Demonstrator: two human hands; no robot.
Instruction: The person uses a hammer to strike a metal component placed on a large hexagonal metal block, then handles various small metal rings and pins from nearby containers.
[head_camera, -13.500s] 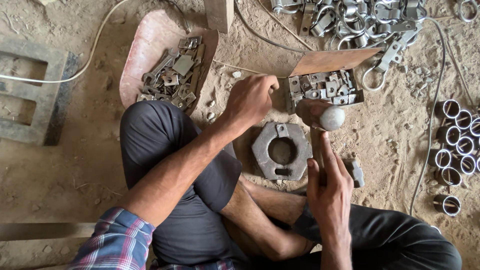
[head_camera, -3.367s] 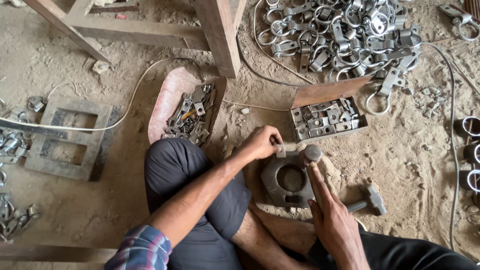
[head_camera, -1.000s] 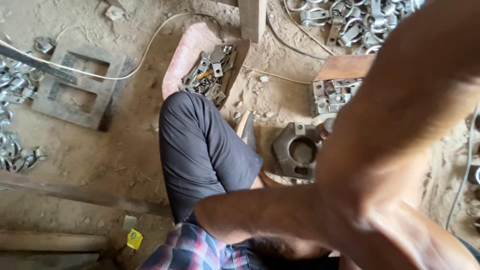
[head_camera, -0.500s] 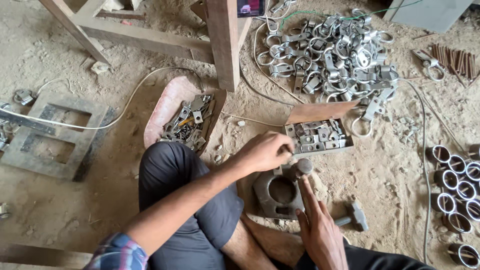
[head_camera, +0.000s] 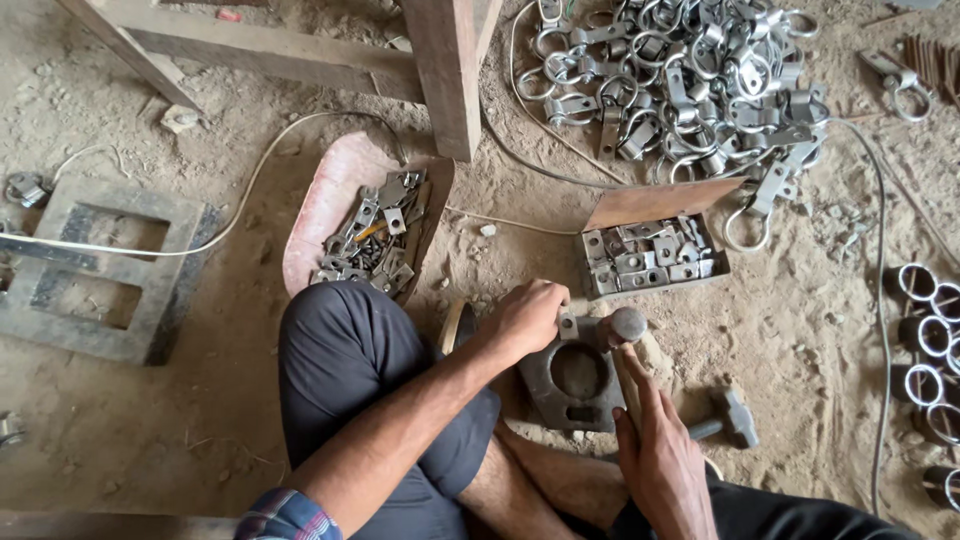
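L hand (head_camera: 528, 315) pinches small steel bracket (head_camera: 568, 324) on rusty ring block (head_camera: 575, 375) (gritty) — R hand (head_camera: 660, 455) grips round-headed hammer (head_camera: 627, 324).

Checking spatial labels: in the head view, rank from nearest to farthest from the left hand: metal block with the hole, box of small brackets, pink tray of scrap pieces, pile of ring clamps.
1. Metal block with the hole: just right of the left hand, touching.
2. Box of small brackets: up and right.
3. Pink tray of scrap pieces: up and left, slightly farther than the box.
4. Pile of ring clamps: top right, farthest.

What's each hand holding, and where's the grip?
Right hand grips a hammer by its handle. Left hand pinches a small metal piece by its edge, on the metal block.
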